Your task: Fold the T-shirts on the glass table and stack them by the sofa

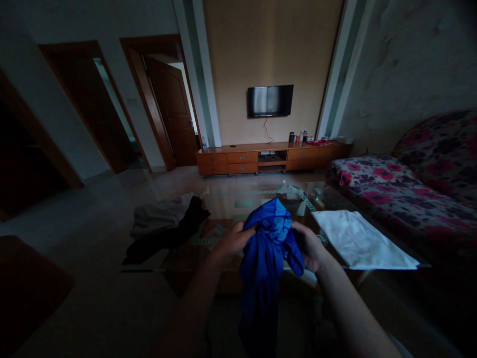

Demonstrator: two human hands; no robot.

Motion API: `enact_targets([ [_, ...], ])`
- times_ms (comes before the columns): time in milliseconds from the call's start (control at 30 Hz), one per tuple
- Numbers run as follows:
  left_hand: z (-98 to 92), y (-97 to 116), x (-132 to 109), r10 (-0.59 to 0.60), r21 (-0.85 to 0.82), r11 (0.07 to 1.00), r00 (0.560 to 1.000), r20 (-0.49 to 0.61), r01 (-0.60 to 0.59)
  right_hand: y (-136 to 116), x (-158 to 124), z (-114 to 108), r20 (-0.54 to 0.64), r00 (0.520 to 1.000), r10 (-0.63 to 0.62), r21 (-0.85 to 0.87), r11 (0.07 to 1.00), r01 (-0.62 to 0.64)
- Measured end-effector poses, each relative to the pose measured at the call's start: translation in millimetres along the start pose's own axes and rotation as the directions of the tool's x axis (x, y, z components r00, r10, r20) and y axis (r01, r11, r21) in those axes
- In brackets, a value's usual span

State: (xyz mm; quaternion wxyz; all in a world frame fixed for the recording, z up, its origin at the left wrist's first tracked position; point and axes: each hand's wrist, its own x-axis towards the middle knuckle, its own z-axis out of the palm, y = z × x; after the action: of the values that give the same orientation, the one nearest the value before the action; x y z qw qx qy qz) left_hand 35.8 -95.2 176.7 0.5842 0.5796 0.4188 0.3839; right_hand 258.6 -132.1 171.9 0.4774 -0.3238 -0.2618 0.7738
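A bright blue garment (266, 253) hangs bunched in front of me, above the near edge of a glass coffee table (238, 204). My left hand (233, 241) is closed on its upper left side. My right hand (309, 243) grips its upper right side, fingers curled into the cloth. The lower part of the garment drops into shadow between my forearms.
A grey and black heap of clothes (166, 223) lies on the table's left end, a folded white cloth (359, 241) on its right. A floral sofa (417, 189) stands at right. A wooden TV cabinet (272, 156) and wall TV (270, 100) lie ahead, open doorways at left.
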Motion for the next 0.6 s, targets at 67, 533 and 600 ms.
enact_targets([
  [67,0.6,4.6,-0.4,0.007,-0.211,0.977,0.999,-0.036,-0.014,-2.1,-3.6,-0.5,0.023,0.999,-0.049,0.039,0.998,0.048],
  [533,-25.5,25.9,5.8,-0.065,-0.757,0.647,0.996,0.065,0.091,-2.4,5.0,-1.8,-0.12,0.931,-0.344,-0.004,0.938,0.346],
  [600,-27.6,29.6,2.8,-0.025,-0.772,0.627,0.993,0.114,0.104,-2.4,7.5,-2.7,-0.157,0.885,-0.439,-0.072,0.898,0.433],
])
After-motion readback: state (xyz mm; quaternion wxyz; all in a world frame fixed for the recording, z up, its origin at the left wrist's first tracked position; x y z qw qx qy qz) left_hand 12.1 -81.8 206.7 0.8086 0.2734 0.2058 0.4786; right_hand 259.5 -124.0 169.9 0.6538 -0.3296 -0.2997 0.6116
